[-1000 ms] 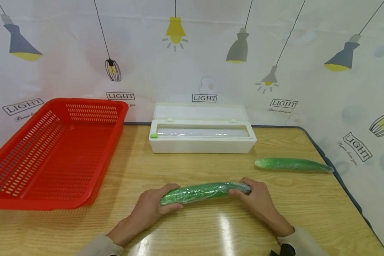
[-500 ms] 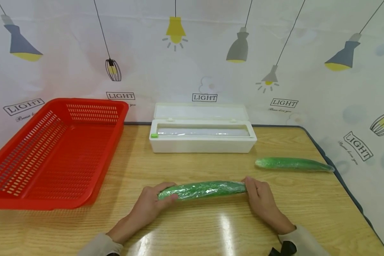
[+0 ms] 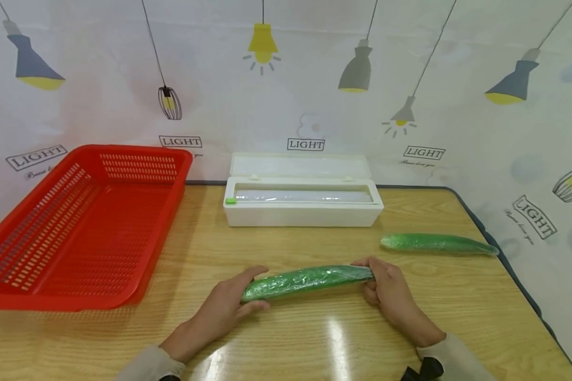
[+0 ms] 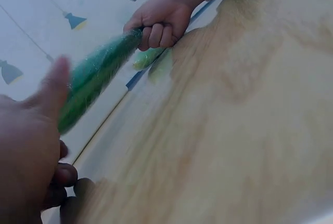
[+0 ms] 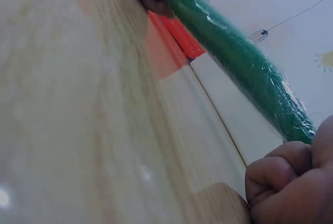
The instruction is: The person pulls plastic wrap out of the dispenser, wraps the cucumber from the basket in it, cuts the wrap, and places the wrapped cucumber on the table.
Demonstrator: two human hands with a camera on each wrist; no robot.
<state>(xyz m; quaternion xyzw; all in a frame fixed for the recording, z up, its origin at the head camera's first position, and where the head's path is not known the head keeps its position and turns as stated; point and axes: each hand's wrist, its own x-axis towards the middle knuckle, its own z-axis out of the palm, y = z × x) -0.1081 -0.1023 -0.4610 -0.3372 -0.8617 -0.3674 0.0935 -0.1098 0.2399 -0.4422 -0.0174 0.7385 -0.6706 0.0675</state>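
Note:
A cucumber (image 3: pixel 307 280) wrapped in clear film is held crosswise above the wooden table, its right end slightly higher in the head view. My left hand (image 3: pixel 224 301) holds the left end, thumb on the near side and fingers on the far side. At the other end, my right hand (image 3: pixel 391 288) pinches the tip. Its fingers (image 5: pixel 276 172) are curled tight in the right wrist view and hide that tip. Shiny wrinkles of film run along the cucumber (image 5: pixel 239 63). A second film-wrapped cucumber (image 3: pixel 438 243) lies on the table to the right, beyond my right hand.
At the back stands a white cling film box (image 3: pixel 302 216), lid up, with a film roll (image 3: pixel 302 196) inside and a green slider (image 3: pixel 231 201) at its left. A red plastic basket (image 3: pixel 171 211) occupies the left side. A patterned sheet (image 3: pixel 305 106) hangs behind the table.
My right hand has shifted its grip at the cucumber's right end, its fingers now curled under. The cucumber has risen slightly in view, and my left thumb has moved lower off its side.

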